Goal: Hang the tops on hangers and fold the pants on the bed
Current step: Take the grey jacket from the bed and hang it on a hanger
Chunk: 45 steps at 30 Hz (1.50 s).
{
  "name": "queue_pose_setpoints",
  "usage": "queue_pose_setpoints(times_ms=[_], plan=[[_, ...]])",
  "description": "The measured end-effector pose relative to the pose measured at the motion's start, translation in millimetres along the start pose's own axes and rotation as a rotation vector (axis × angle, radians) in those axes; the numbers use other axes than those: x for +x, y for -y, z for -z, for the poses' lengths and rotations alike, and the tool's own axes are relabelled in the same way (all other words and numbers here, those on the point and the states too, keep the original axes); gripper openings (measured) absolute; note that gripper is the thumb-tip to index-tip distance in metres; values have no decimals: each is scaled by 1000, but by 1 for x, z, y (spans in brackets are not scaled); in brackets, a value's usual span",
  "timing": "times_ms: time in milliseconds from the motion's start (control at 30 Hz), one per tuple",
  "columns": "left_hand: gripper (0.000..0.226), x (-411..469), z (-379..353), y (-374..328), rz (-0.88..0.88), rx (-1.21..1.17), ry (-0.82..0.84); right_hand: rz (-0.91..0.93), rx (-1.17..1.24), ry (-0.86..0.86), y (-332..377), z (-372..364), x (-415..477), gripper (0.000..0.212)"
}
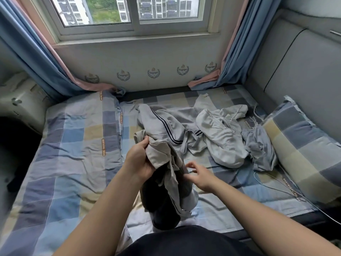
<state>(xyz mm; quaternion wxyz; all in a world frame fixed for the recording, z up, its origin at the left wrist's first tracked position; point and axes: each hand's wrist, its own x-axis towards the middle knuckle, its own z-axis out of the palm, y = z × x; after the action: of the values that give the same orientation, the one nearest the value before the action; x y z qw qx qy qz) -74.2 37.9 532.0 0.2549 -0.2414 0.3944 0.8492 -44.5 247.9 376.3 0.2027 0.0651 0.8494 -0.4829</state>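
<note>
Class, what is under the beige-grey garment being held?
A dark garment hangs under the beige-grey garment that the left hand grips; its upper part is covered.

Bare quilt [70, 145] left; clothes heap [212, 130] right

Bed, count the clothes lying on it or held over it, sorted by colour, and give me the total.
grey striped garment, navy stripes: 1
pale grey hoodie: 1
blue-grey garment: 1
taupe-grey garment, in the grip of the left hand: 1
Total: 4. The dark cloth under the held piece may be its lining, so it is not counted.
</note>
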Motion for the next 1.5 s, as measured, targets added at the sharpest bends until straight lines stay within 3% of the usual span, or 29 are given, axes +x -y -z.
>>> queue_pose_setpoints(times_ms=[67,100,233,300,367,533,600,667,700,767,833,900,933,1067,1267,1400,1500], plan=[[56,1,3,4,40,12,19,60,130,137,4,-3,3,65],[64,1,2,7,59,3,46,74,124,153,6,-8,7,66],[69,4,3,14,52,26,125,40,-128,-49,12,-24,26,11],[67,4,10,10,23,28,130,40,-64,-117,14,-15,27,22],[53,4,22,3,5,60,57,45,-9,-212,17,7,25,34],[33,20,50,4,-119,212,-278,239,106,-307,61,68,8,36],[47,29,53,13,-236,397,-381,321,121,-319,88,85,-1,30],[77,29,49,23,-392,724,-427,385,147,-318,114,96,-11,23],[92,27,45,29,-495,868,-402,415,161,-301,128,100,-17,20],[103,26,35,40,-667,1090,-177,465,157,-219,154,106,-29,18],[85,31,23,49,-661,1222,77,498,110,-124,176,110,-39,18],[38,37,15,55,-630,1261,126,504,34,-118,189,117,-41,16],[20,39,14,57,-653,1257,122,497,-4,-150,192,122,-40,13],[15,41,12,62,-598,1188,154,438,-45,-254,180,139,-32,15],[24,33,7,53,-430,696,-1,324,-205,-360,145,128,-26,44],[23,28,4,37,-262,367,-120,403,22,-403,126,101,-49,25],[33,20,1,27,-153,170,-161,362,192,-232,100,74,-62,19]])
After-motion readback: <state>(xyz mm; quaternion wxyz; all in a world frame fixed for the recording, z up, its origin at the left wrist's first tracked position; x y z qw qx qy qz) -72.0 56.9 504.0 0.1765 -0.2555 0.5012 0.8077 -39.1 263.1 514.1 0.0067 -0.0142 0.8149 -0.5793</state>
